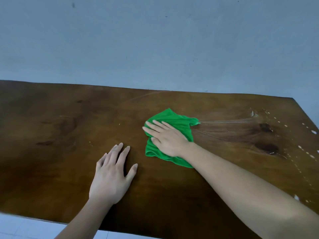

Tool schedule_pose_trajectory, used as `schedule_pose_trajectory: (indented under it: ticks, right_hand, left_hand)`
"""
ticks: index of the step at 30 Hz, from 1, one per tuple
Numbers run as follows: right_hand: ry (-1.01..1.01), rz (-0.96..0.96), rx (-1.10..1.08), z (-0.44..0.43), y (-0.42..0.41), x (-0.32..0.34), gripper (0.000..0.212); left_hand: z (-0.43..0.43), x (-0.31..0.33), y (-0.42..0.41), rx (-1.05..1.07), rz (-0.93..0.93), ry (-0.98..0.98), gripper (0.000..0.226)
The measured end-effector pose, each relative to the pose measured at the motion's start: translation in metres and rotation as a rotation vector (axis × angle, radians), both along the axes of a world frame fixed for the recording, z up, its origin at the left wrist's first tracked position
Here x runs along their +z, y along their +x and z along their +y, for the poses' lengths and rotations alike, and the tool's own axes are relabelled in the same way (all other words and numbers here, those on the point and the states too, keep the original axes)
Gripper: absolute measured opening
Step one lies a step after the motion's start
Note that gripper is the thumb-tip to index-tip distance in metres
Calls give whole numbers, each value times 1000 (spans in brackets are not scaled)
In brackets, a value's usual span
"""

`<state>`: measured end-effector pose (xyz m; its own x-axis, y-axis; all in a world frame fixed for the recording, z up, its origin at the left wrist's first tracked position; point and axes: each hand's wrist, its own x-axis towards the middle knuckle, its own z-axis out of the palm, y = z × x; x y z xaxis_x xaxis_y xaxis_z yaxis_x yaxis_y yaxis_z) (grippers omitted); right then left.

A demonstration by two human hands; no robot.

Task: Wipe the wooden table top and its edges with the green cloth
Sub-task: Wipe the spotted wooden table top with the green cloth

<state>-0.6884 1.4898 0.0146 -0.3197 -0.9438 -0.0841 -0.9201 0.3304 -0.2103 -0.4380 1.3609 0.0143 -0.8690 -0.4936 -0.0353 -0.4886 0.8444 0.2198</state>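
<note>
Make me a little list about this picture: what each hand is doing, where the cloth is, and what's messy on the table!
left hand: flat on the bare wood, holds nothing
right hand: presses flat on the green cloth
green cloth: crumpled, on the table top near its middle
table: dark brown wood
mess: white specks near the right end; thin streaks just right of the cloth
</note>
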Motion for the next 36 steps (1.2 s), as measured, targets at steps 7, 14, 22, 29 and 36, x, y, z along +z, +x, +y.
schedule_pose_trajectory:
  ticks: [7,14,22,29,36]
  right_hand:
    - [-103,-130,50,-107,-2,21,62]
    - [0,28,-397,-137,-1,6,82]
    - [6,48,-153,-178,-65,4,83]
    - [-23,48,-303,-146,-128,11,83]
    - [-14,75,-445,-50,-174,9,83]
  left_hand:
    - [-6,2,-6,-17,19,45,86]
    - [-10,5,-15,-27,20,125,83]
    - [-11,5,-15,-9,13,129,81]
    - [-8,7,-14,7,-8,95,84]
    - [-4,5,-10,27,-34,56,87]
